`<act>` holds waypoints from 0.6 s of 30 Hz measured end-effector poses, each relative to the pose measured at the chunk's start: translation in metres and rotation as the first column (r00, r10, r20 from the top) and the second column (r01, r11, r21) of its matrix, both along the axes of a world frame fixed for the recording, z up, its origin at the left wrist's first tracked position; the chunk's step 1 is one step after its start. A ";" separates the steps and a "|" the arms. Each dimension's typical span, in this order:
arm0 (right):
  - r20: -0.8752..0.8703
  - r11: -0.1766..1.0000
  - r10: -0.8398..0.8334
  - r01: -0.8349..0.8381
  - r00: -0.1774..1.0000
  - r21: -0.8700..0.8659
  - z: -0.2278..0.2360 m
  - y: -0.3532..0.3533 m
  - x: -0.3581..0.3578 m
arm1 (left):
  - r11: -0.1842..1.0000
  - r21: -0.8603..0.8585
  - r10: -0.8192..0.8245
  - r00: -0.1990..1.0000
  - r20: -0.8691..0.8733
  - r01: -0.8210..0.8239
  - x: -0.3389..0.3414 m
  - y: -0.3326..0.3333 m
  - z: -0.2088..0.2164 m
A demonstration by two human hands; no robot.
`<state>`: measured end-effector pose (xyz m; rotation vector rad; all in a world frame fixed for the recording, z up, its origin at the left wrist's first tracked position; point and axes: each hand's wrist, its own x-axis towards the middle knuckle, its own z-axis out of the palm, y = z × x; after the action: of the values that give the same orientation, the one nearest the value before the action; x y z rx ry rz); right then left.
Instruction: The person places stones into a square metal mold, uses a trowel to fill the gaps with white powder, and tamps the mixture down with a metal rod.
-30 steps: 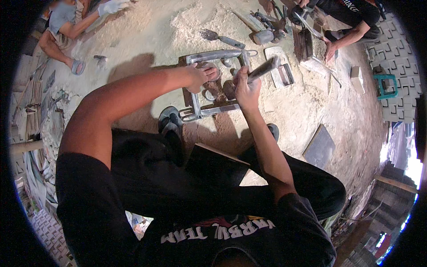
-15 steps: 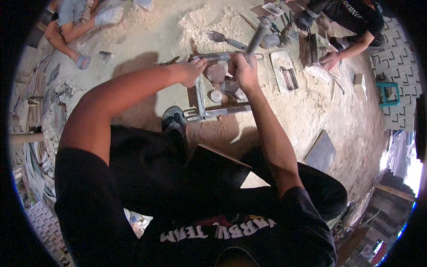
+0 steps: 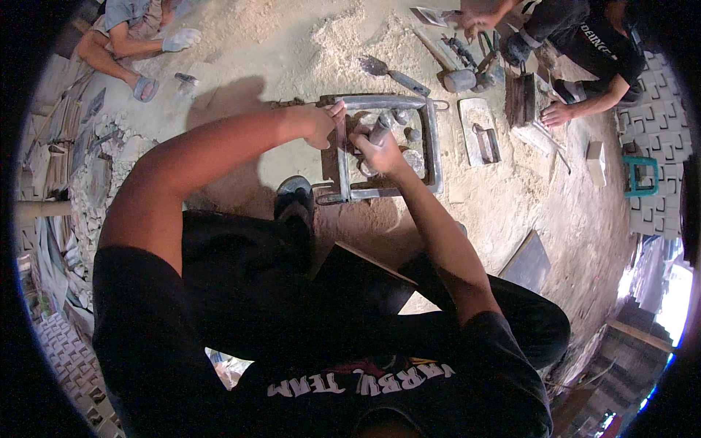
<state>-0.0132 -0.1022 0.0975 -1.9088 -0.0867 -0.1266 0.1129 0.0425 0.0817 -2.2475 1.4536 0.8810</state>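
A grey rectangular metal frame point(image 3: 438, 157) lies on the sandy floor in front of me, with rounded lumps and small pieces inside it. My left hand point(image 3: 321, 128) rests at the frame's upper left corner, its fingers laid out against the rail. Inside the frame, my right hand point(image 3: 378, 152) is closed round a thick grey cylindrical bar point(image 3: 380, 128). The bar stands roughly upright, its top showing above my fist; its lower end is hidden. My right hand covers part of the lumps.
Beyond the frame lie a trowel point(image 3: 398, 78) and loose sand point(image 3: 343, 44). A pale tray point(image 3: 471, 117) holding a float-like tool is to the right. Co-workers sit at the far left and far right; one co-worker's hand point(image 3: 557, 114) touches a mould box. A dark board point(image 3: 529, 263) lies nearer.
My right hand has brought the bar down and left, from raised over the frame's far rail to inside it. My left hand stays at the frame's left side. A co-worker's hand now reaches among the tools.
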 end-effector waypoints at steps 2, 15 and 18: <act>-0.166 0.996 -0.040 0.052 0.985 0.068 -0.007 0.001 0.006 | 0.999 0.006 -0.031 0.999 0.026 0.031 0.004 0.004 -0.002; 0.025 0.987 -0.146 0.144 0.989 0.068 0.042 0.022 0.007 | 0.988 0.150 -0.031 0.999 0.038 0.025 0.001 0.007 0.007; 0.305 0.962 -0.261 0.221 0.916 0.160 -0.028 0.009 0.014 | 0.992 0.100 -0.076 0.996 0.045 0.071 0.004 -0.014 0.007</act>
<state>0.0010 -0.0933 0.0691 -1.7549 -0.0614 -0.6016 0.1172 0.0281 0.0887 -2.1157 1.4302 0.8492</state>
